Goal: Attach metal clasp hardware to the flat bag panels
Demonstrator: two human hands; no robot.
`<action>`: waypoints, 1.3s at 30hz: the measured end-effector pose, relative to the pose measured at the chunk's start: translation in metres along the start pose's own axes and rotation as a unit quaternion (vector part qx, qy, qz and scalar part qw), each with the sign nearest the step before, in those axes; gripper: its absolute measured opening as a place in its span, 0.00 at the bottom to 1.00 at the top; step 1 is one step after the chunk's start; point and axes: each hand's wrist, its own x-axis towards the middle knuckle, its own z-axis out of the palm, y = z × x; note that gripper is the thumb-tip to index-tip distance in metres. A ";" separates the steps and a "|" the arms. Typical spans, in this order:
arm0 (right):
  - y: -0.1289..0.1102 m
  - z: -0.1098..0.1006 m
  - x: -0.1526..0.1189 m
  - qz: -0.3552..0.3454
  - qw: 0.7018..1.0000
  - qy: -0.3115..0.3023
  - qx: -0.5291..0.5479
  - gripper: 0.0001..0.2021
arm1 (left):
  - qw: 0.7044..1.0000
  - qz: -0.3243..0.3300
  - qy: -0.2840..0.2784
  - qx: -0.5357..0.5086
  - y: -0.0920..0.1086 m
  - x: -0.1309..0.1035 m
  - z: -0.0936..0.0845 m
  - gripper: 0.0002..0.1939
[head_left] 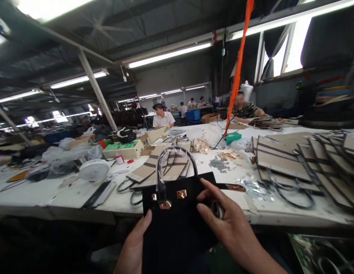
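"Reading the view as a clock, where is the black bag (177, 232)?"

"At six o'clock, upright in front of the near edge of the desk (194, 131). Its arched handle (160, 184), partly wrapped in clear film, rises from the top."

"And the left hand (134, 238)?"

"Seven o'clock. Its grip is closed on the bag's left edge, thumb along the front."

"The right hand (227, 219)?"

"Five o'clock, at the bag's upper right. Its grip is curled round a small object (218, 209) (dark-ended with a pale rim; I can't tell what it is), and the forefinger reaches the top edge."

"Any metal on the bag?"

"A gold-coloured clasp (182, 194) near the top middle, and a shiny gold-coloured plate (165, 205) to its left. A strap (234, 187) with a gold-coloured end juts out towards four o'clock."

"What lies around it?"

"Beige panels (150, 165) with dark stripes just behind the bag, and more stacked panels (282, 156) between three and four. Small silvery pieces (255, 189) are scattered at four. A white fan (94, 170) lies between eight and nine, near a pale green machine (122, 150) at nine."

"Anyone else?"

"A person in a white shirt (164, 120), between ten and eleven, and a person in camouflage (248, 109) around two."
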 end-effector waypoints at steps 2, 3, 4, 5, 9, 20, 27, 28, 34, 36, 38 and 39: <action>-0.003 -0.007 -0.001 -0.007 1.000 0.006 0.006 0.20 | 1.000 0.001 -0.020 0.019 -0.001 -0.001 0.001 0.41; -0.004 -0.009 -0.002 -0.021 1.000 0.011 0.005 0.15 | 0.999 0.003 -0.029 0.023 -0.001 -0.001 0.004 0.41; -0.005 -0.011 -0.003 -0.039 0.999 0.019 0.003 0.11 | 0.999 0.004 -0.038 0.024 -0.001 -0.001 0.007 0.42; -0.006 -0.012 -0.004 -0.059 0.998 0.027 0.000 0.07 | 0.999 0.005 -0.046 0.023 -0.001 -0.001 0.011 0.42; -0.011 -0.011 -0.008 -0.118 0.992 0.034 -0.031 0.13 | 0.997 0.030 -0.050 0.047 -0.005 0.002 0.025 0.42; -0.039 -0.028 -0.015 -0.099 0.994 0.033 -0.033 0.50 | 0.871 0.300 -0.155 0.356 -0.015 0.024 0.098 0.39; -0.059 -0.119 0.042 -0.150 0.982 -0.068 -0.090 0.20 | 0.791 0.522 0.038 0.316 0.007 0.053 0.114 0.36; -0.061 -0.133 0.053 -0.139 0.982 -0.092 -0.094 0.18 | 0.791 0.537 0.057 0.289 0.013 0.059 0.111 0.40; -0.061 -0.172 0.118 -0.037 0.935 -0.332 -0.116 0.11 | 0.916 0.322 -0.161 0.176 0.035 0.100 0.067 0.39; -0.051 -0.162 0.138 0.009 0.909 -0.400 -0.118 0.07 | 0.931 0.250 -0.178 0.199 0.026 0.112 0.046 0.29; -0.033 -0.145 0.153 0.082 0.883 -0.449 -0.107 0.06 | 0.934 0.186 -0.181 0.245 0.009 0.119 0.027 0.21; -0.021 -0.135 0.158 0.121 0.869 -0.469 -0.103 0.07 | 0.934 0.148 -0.193 0.262 -0.002 0.121 0.019 0.20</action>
